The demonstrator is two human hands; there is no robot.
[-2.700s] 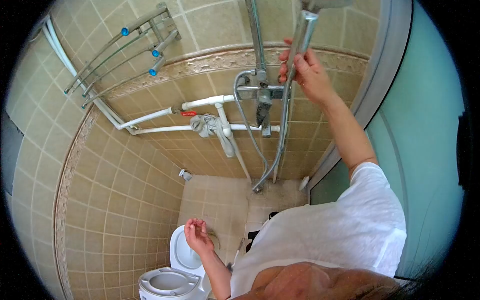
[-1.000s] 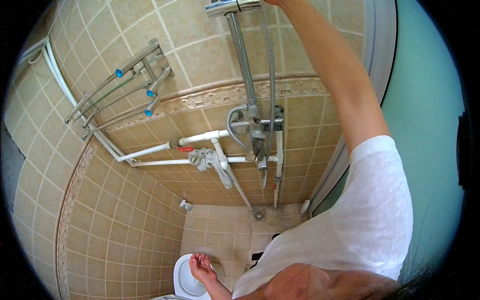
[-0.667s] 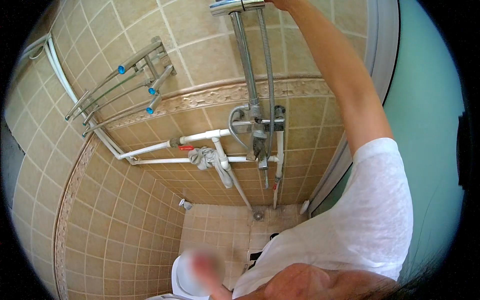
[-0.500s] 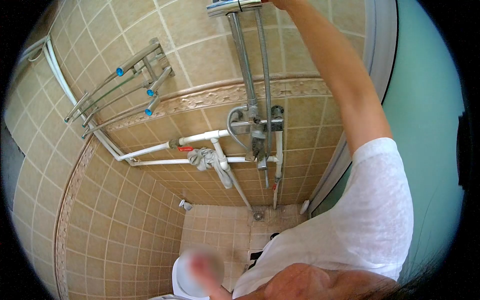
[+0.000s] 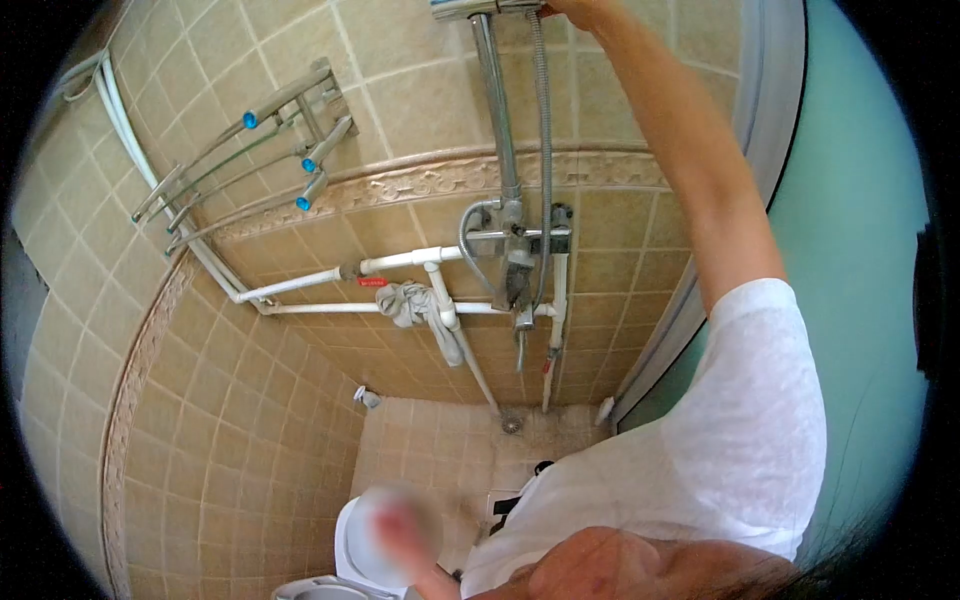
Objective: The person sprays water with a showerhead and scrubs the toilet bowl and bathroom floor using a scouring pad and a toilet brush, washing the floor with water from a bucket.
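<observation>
My right hand (image 5: 574, 10) reaches up to the top edge of the view. It touches or nearly touches the end of a chrome shower fitting (image 5: 480, 10), but its fingers are mostly cut off. Below that fitting run a chrome riser pipe (image 5: 495, 105) and a flexible metal shower hose (image 5: 541, 130), down to a mixer tap (image 5: 515, 265) on the wall. Low in the view, my left hand (image 5: 398, 535) is smeared by a round blur over a white toilet-like fixture (image 5: 345, 545). Whether it holds anything is hidden.
A chrome towel rack (image 5: 290, 110) with blue end caps juts from the tiled wall. A grey cloth (image 5: 420, 310) hangs over white pipes (image 5: 330, 285) with a red valve handle (image 5: 371, 282). A floor drain (image 5: 512, 425) lies below; a frosted glass door (image 5: 850, 250) stands right.
The view has shifted slightly, and more of the white fixture's edge shows at the bottom. My right hand stays by the chrome fitting; my left hand stays low.
</observation>
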